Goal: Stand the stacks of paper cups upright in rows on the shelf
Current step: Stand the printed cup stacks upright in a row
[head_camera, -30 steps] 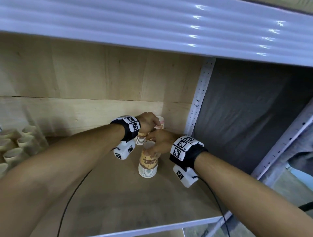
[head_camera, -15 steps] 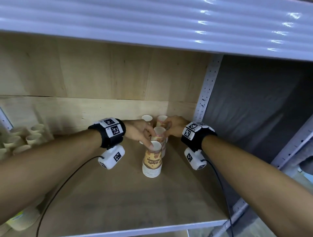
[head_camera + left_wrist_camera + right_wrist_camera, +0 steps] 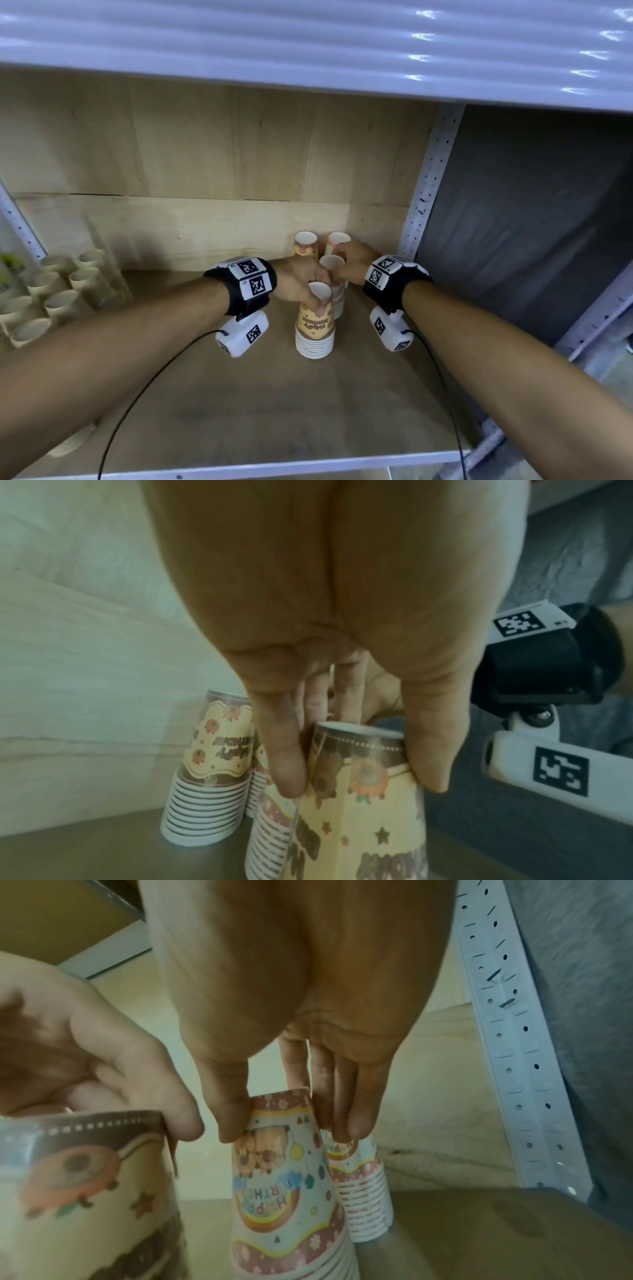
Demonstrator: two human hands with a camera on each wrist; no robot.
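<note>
from the head view, your left hand (image 3: pixel 297 281) pinches the top of the nearest stack of yellow and brown printed paper cups (image 3: pixel 315 325), which stands mouth-down and upright on the wooden shelf board (image 3: pixel 274 404). your right hand (image 3: pixel 352 262) grips the top of the pink-banded stack of paper cups (image 3: pixel 337 294) just behind it. two more stacks stand at the back: a yellow stack (image 3: pixel 305 244) and a pink stack (image 3: pixel 336 241), forming two short rows near the white perforated upright (image 3: pixel 426 178). plain beige cup stacks (image 3: pixel 51 291) lie at the far left.

from the left wrist view, the left hand (image 3: pixel 342 669) has thumb and fingers (image 3: pixel 286 753) curled round the upper band of the yellow and brown stack (image 3: pixel 363 799); the yellow stack at the back (image 3: pixel 212 775) stands apart, against the wooden back panel (image 3: pixel 85 669).

from the right wrist view, the right hand (image 3: pixel 298 1047) pinches the pink-banded stack (image 3: pixel 284 1172) between thumb and fingers (image 3: pixel 349 1110), close to its top rim. the back pink stack (image 3: pixel 363 1185) stands just behind, touching or nearly so. the left hand (image 3: pixel 95 1053) holds its own stack (image 3: pixel 85 1191) at the left edge.
</note>
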